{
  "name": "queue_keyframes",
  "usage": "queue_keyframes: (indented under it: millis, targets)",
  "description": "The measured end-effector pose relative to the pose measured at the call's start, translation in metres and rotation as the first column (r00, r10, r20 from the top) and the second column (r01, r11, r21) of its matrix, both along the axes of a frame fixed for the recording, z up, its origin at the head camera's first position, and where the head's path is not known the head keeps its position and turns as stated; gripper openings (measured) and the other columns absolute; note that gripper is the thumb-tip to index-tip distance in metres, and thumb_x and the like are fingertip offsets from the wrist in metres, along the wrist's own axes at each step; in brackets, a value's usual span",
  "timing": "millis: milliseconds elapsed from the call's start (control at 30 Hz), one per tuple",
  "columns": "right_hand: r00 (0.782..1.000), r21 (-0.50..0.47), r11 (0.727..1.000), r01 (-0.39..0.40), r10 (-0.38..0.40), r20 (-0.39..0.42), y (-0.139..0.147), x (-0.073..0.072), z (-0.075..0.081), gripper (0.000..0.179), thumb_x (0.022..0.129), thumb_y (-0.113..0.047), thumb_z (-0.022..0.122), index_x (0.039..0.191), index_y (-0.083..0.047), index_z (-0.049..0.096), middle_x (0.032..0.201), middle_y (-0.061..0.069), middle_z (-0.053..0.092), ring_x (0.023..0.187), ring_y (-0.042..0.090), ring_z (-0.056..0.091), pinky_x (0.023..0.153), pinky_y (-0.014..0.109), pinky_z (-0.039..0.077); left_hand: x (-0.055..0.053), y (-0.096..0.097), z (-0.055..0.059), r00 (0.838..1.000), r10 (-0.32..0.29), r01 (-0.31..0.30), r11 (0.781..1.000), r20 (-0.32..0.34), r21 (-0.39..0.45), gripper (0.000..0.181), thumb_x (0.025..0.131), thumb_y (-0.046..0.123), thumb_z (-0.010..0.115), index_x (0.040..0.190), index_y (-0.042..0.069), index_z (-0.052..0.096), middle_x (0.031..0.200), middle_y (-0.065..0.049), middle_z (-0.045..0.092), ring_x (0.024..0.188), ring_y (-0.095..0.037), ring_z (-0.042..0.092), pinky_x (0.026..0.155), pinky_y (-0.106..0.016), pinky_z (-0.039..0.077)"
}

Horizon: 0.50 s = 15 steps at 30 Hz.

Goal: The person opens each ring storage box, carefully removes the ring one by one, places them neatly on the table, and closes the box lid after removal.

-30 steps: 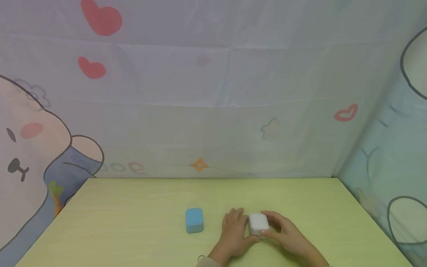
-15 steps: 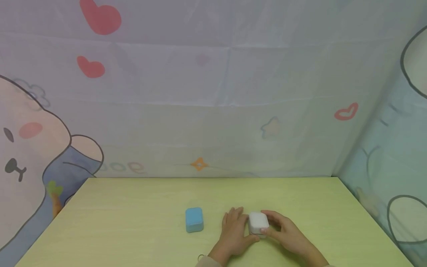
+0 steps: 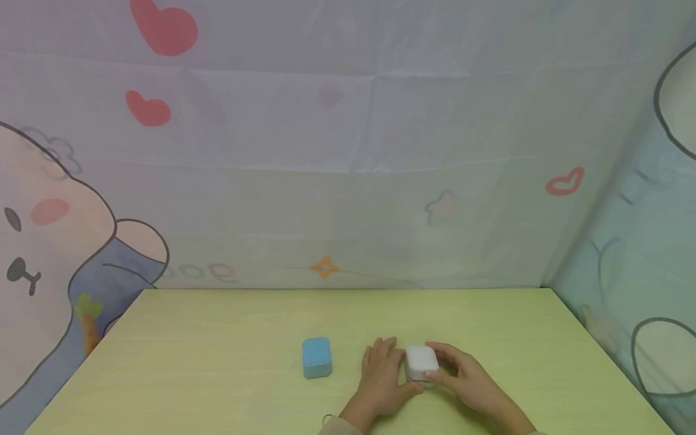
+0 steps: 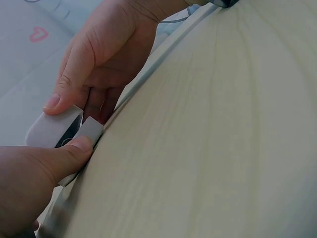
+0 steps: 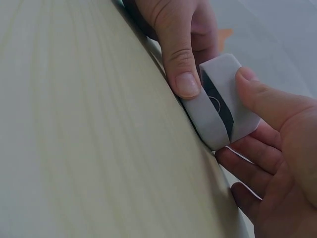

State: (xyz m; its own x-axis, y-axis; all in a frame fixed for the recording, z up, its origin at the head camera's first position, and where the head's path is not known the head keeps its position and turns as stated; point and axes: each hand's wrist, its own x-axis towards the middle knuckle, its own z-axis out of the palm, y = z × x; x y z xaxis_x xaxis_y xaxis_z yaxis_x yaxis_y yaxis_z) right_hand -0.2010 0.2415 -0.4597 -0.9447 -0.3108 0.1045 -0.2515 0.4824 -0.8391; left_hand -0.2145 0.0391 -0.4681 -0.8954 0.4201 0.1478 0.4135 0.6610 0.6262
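Observation:
A small white ring box (image 3: 421, 361) stands on the table, right of a blue box (image 3: 316, 357) of similar shape. My left hand (image 3: 379, 383) holds its lower part (image 5: 204, 115) at the left side, thumb on the front edge. My right hand (image 3: 472, 384) grips the lid (image 5: 227, 82) between thumb and fingers. The lid is tilted up a little. Through the gap, the right wrist view shows a dark inside and a thin curved ring (image 5: 215, 103). Fingers behind the box are partly hidden.
The pale yellow table (image 3: 217, 362) reaches back to a hanging cloth (image 3: 348, 151) printed with hearts and a cartoon animal. Another printed cloth (image 3: 641, 260) hangs at the right side.
The white lid has risen slightly at the front, and a narrow gap now shows. Both hands have stayed almost in place. The blue box has not moved.

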Motion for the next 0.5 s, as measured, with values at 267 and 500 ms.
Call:
queue_keyframes:
  millis: [267, 500]
  targets:
    - [1.000, -0.021, 1.000, 0.008, -0.008, 0.015, -0.0009, 0.0002, 0.0001, 0.056, 0.091, -0.027, 0.063, 0.135, 0.001, 0.045, 0.128, 0.018, 0.058, 0.120, 0.038, 0.052, 0.099, 0.047, 0.044, -0.0003, -0.0002, 0.0002, 1.000, -0.002, 0.002, 1.000, 0.004, 0.005, 0.060, 0.080, 0.038, 0.073, 0.123, 0.001, 0.055, 0.144, -0.019, 0.039, 0.139, -0.042, 0.025, 0.113, -0.061, 0.014]
    - [1.000, -0.033, 0.999, 0.015, -0.014, 0.019, -0.0020, -0.0004, 0.0000, 0.057, 0.091, -0.028, 0.063, 0.135, 0.002, 0.044, 0.128, 0.018, 0.058, 0.121, 0.038, 0.052, 0.099, 0.044, 0.045, 0.0002, -0.0002, 0.0009, 1.000, 0.004, -0.004, 1.000, 0.013, 0.012, 0.061, 0.079, 0.038, 0.074, 0.123, 0.002, 0.055, 0.145, -0.019, 0.039, 0.139, -0.041, 0.025, 0.113, -0.060, 0.013]
